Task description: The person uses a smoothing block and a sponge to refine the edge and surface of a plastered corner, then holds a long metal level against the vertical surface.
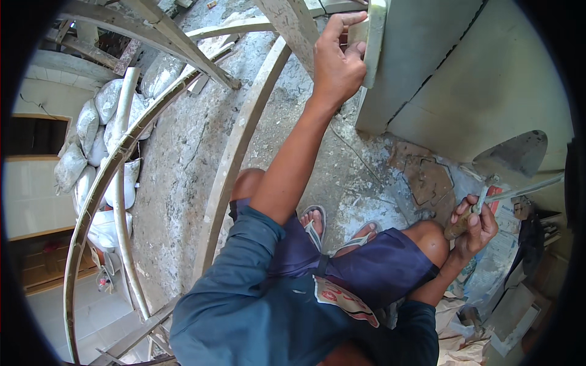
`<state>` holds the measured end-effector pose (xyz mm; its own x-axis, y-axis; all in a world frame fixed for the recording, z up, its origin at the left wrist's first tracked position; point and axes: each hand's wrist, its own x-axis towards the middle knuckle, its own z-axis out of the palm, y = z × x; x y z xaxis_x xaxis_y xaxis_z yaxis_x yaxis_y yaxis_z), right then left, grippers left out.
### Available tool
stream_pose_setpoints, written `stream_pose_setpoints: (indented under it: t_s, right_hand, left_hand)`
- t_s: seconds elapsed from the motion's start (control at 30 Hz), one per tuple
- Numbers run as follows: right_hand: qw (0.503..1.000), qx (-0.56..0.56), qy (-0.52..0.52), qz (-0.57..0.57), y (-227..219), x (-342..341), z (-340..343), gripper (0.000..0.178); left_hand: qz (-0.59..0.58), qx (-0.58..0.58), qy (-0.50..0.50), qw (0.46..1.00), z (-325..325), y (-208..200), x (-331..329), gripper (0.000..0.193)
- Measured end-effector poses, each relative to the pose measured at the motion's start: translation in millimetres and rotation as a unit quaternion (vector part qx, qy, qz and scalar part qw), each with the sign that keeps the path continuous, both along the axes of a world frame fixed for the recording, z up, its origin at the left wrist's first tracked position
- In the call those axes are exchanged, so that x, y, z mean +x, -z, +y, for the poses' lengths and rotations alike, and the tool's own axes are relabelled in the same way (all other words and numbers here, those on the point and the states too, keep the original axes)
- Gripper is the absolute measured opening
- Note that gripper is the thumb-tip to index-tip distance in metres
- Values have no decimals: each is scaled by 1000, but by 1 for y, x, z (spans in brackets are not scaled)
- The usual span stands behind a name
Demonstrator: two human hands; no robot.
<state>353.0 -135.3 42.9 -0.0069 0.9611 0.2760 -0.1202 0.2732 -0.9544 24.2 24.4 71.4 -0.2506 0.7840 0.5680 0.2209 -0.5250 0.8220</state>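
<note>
My left hand (342,64) reaches up and away with its fingers curled round the grip of a plastering float (375,46). The float's pale, flat pad is held upright close to the grey wall face (415,49); whether it touches cannot be told. By my right knee, my right hand (479,229) is closed round the wooden handle of a trowel (455,230). Its metal shank rises between the fingers, and a thin pale edge runs rightward from it. Above lies a dark grey, leaf-shaped form (516,152) against the wall; I cannot tell whether it belongs to the trowel.
Curved metal rails (101,201) and a pale slanting bar (244,146) stand on the left. Several filled white sacks (88,152) are piled beyond. A broken brown board (427,180) lies on the rough floor by the wall. Papers and scraps (497,244) crowd the right side.
</note>
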Motion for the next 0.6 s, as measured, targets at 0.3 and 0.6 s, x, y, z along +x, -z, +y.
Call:
stream_pose_setpoints:
  t_s: [0.3,0.6]
  right_hand:
    - [999,-3,30,35,13,7,6,51]
    - [999,-15,29,35,26,38,-7,47]
  left_hand:
    - [17,-238,-9,971,8,236,-16,38]
    - [-49,-343,-147,927,-26,337,-11,40]
